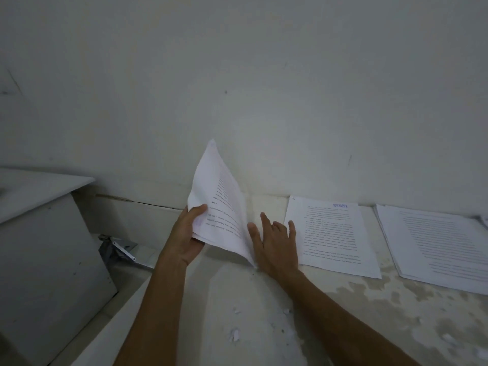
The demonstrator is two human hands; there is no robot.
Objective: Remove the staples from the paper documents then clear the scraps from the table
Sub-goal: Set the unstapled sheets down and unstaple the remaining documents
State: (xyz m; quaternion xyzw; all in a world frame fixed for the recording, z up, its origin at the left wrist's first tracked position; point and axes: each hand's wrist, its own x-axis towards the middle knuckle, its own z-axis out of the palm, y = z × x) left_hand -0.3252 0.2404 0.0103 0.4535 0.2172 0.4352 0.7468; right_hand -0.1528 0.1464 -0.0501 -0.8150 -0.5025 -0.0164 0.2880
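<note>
My left hand gripped a sheaf of printed pages by its lower left edge, thumb curled over the front sheet and the other fingers hidden behind it. The sheaf stood tilted up off the worktop, its top corner against the white wall, its lower corner down by my right wrist. My right hand lay just beside the pages' right edge, fingers straight and spread, holding nothing, thumb nearly touching the paper. To the right a printed document lay flat on the worktop, and beyond it a second stack of papers. Small paper scraps were scattered on the worktop between my forearms. A grey cabinet stood at left.
</note>
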